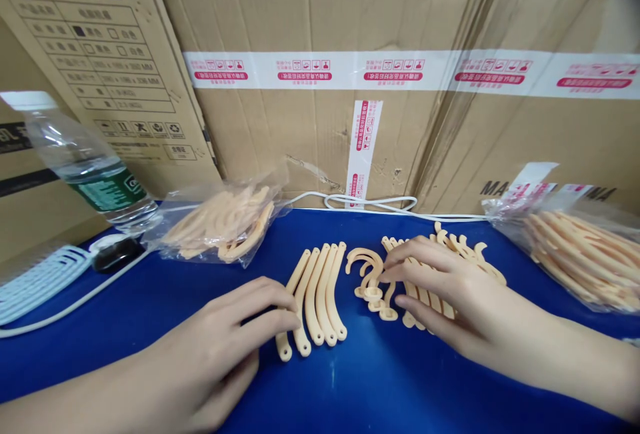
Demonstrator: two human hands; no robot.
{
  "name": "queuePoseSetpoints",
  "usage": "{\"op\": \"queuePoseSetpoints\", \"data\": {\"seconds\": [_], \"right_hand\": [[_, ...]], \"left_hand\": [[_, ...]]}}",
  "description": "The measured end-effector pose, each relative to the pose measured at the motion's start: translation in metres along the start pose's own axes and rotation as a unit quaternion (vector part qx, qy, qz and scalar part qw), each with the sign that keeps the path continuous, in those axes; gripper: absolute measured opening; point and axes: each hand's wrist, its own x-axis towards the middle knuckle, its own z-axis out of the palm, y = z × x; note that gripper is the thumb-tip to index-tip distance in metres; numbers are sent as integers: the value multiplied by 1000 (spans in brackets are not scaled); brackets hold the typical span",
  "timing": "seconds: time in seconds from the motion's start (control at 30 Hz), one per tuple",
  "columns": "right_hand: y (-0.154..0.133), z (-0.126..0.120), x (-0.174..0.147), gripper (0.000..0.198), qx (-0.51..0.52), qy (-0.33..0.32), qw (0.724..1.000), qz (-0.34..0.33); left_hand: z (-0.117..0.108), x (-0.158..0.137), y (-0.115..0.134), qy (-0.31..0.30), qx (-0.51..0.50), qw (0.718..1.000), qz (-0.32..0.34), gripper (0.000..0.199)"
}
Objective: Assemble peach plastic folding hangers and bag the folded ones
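Observation:
Several curved beige strips (316,307) with a small hole at the end lie side by side on the blue tabletop (350,387). My left hand (245,334) is at their left edge, its fingers loosely bent and the fingertips on or just above the outermost strips; its thumb is mostly hidden. To the right, my right hand (450,281) hovers or rests over a second row of beige strips (417,294), fingers spread, partly covering them. Beside its fingertips sits a small cluster of beige hook-shaped pieces (373,293). More short curved pieces (465,247) show behind that hand.
A clear bag of beige parts (225,221) lies at the back left, another bag (585,254) at the right. A water bottle (100,174), a light-blue slatted object (43,281) and a white cable (370,205) are around the edges. Cardboard boxes (280,141) wall off the back.

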Motion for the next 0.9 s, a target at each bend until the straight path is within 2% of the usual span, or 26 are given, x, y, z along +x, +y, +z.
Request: {"op": "queuePoseSetpoints", "data": {"seconds": [0.07, 0.17, 0.3, 0.4, 0.53, 0.67, 0.8, 0.9], "right_hand": [[-2, -3, -6, 21, -21, 4, 1000, 2], [-5, -3, -17, 26, -68, 14, 998, 2], [-3, 4, -43, 52, -170, 9, 985, 2], [-1, 7, -62, 75, -209, -46, 976, -33], [6, 5, -70, 87, -169, -128, 977, -27], [24, 5, -59, 87, -116, -166, 979, 12], [40, 5, -50, 85, -90, -151, 984, 6], [49, 0, -53, 78, -115, -91, 989, 10]], "left_hand": [[1, 1, 4, 10, 26, 1000, -7, 41], [6, 7, 10, -41, 60, 997, -7, 44], [24, 9, 12, -133, 84, 988, 7, 76], [38, 6, 7, -150, 97, 984, 3, 79], [32, 10, -5, -134, 85, 987, -8, 92], [19, 25, -18, -147, 67, 986, -29, 79], [31, 33, -33, -76, 92, 990, -74, 72], [36, 39, -38, -43, 102, 992, -67, 73]]}}
